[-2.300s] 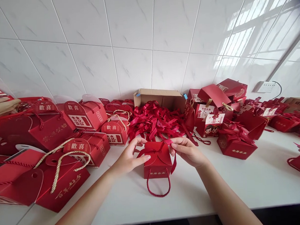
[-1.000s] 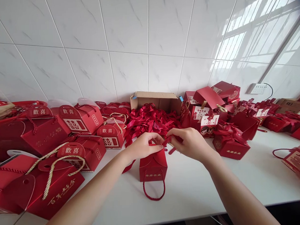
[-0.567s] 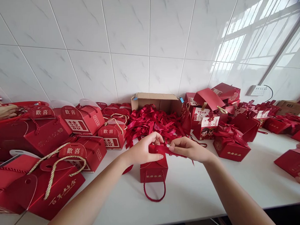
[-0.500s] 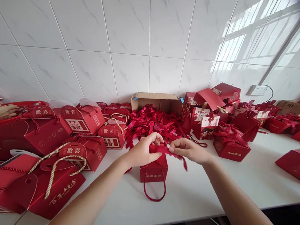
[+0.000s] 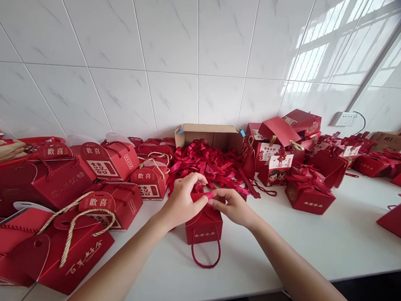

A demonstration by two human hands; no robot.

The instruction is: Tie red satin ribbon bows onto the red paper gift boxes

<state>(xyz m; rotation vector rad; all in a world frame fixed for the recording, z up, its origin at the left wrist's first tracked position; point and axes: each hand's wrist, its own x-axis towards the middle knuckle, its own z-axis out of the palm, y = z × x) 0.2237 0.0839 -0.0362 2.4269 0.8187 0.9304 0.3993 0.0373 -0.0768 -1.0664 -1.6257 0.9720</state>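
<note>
A small red gift box (image 5: 204,225) with gold characters stands on the white table in front of me, its twisted cord handle (image 5: 206,266) hanging down in a loop toward me. Just above its lid, my left hand (image 5: 185,201) is closed on a red ribbon (image 5: 207,196), thumb pointing right. My right hand (image 5: 231,205) pinches the same ribbon close to the left thumb, fingertips almost touching. Behind the hands lies a heap of loose red ribbons (image 5: 207,161), spilling from an open cardboard box (image 5: 209,135). The hands partly cover the lid.
Red boxes with rope handles (image 5: 79,255) crowd the left side. More red boxes (image 5: 273,165) are stacked at the right, one topped with a bow (image 5: 310,182). Another person's hand (image 5: 6,150) shows at the far left. A tiled wall (image 5: 172,99) with a power socket (image 5: 344,119) stands behind.
My right hand has moved left, up to the left thumb, and the ribbon's loose tail no longer hangs out to the right. The person's hand at the far right has left view.
</note>
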